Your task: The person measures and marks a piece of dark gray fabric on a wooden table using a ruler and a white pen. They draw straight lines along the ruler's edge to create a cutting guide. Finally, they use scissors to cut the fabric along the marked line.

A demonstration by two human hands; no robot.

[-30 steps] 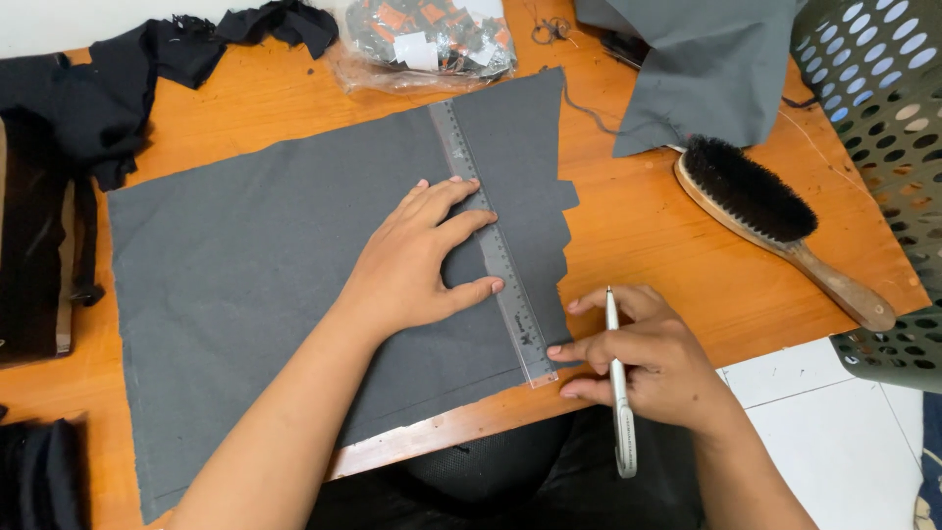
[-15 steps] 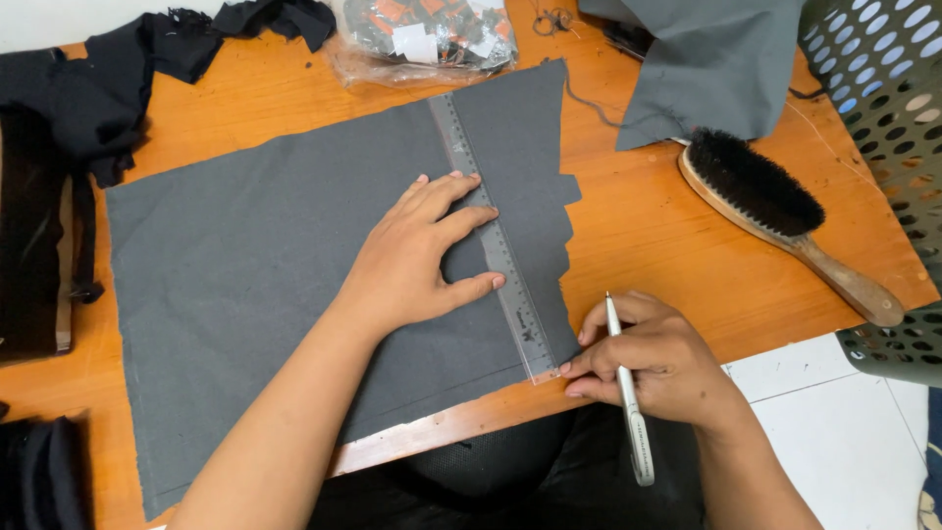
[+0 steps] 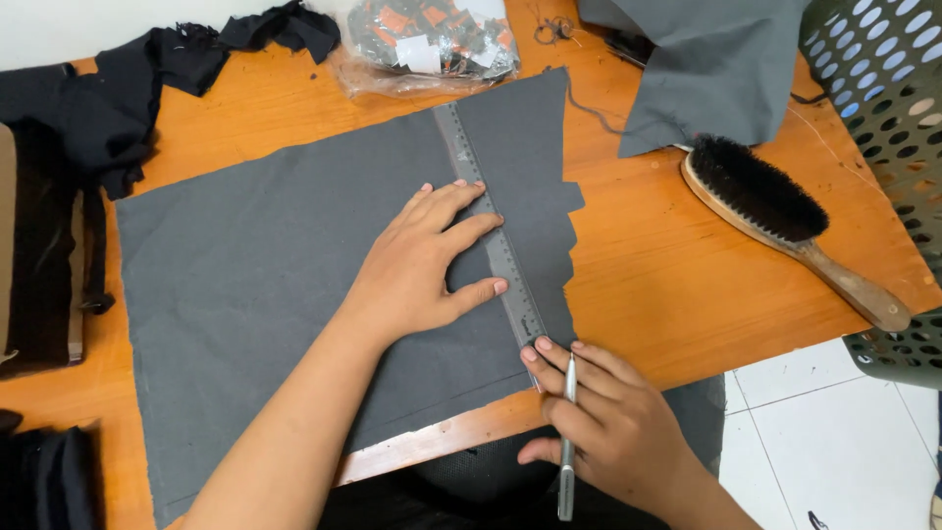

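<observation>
Head view: marking grey cloth along a ruler

Left hand (image 3: 417,270) fingers spread, pressing ruler (image 3: 491,231) on grey fabric (image 3: 265,285); right hand (image 3: 608,427) pinches silver pen (image 3: 567,437) at the ruler's near end; likely mid-marking; next needs a steady ruler.

Orange wooden table (image 3: 687,285), worn pale along the near edge. At its middle, spread flat, a large grey cloth panel (image 3: 265,294). Beyond the panel's far edge, a clear plastic bag (image 3: 422,39) of small packets. Left of the panel, heaped black fabric (image 3: 108,108). Right of the panel, a wooden brush (image 3: 775,211) with black bristles, handle toward the near corner. Past the brush, folded grey cloth (image 3: 716,64). By the panel's near left corner, a black bundle (image 3: 44,481).
</observation>
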